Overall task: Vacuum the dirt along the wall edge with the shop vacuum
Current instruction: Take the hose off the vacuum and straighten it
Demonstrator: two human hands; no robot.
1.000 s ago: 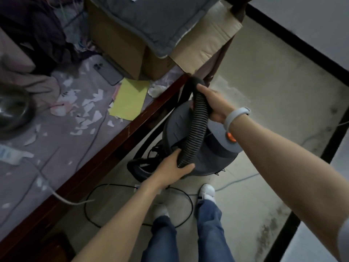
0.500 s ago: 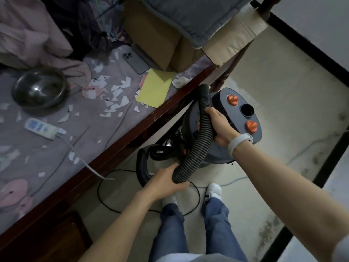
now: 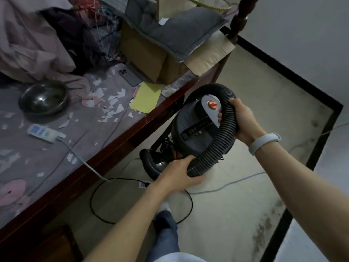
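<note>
Gripping hose point(image 3: 224, 133), left hand point(image 3: 181, 174) seemingly hides its end.

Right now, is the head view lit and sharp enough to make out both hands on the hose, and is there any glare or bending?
Head view: dim, flat light with no glare; both the left hand and right hand read clearly on the hose; the bed edge and the black wall trim splay toward the corners, wide-angle distortion; the steel bowl shows only a faint sheen.

Bare forearms, a pale wristband point(image 3: 264, 143) on the right wrist, blue jeans point(image 3: 166, 231), and white shoes point(image 3: 164, 205).
</note>
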